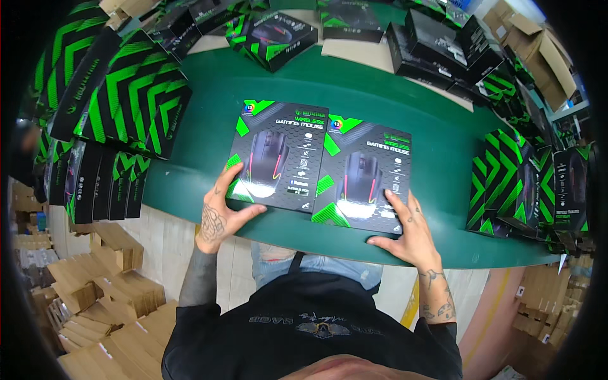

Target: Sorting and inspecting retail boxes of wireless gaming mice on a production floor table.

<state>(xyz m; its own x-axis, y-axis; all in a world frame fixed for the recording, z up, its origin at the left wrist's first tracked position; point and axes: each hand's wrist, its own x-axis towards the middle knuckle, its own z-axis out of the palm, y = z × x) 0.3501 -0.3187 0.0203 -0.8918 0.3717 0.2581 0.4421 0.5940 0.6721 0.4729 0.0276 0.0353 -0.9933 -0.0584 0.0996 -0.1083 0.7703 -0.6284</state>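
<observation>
Two black and green gaming mouse boxes lie side by side in front of me, printed faces up. The left mouse box (277,166) touches or slightly overlaps the right mouse box (366,180), which sits a little nearer to me. Around the lower left corner of the left box, my left hand (220,215) is closed, its thumb along the near edge. My right hand (410,231) grips the right box at its lower right corner, with a finger on the printed face and the thumb by the near edge. The other fingertips are partly hidden.
The boxes are over a green table (209,101) with a curved edge. Large green-striped boxes (133,95) stand stacked at left, more striped boxes (505,180) at right. Black boxes (278,38) line the far side. Brown cartons (126,291) lie on the floor at left.
</observation>
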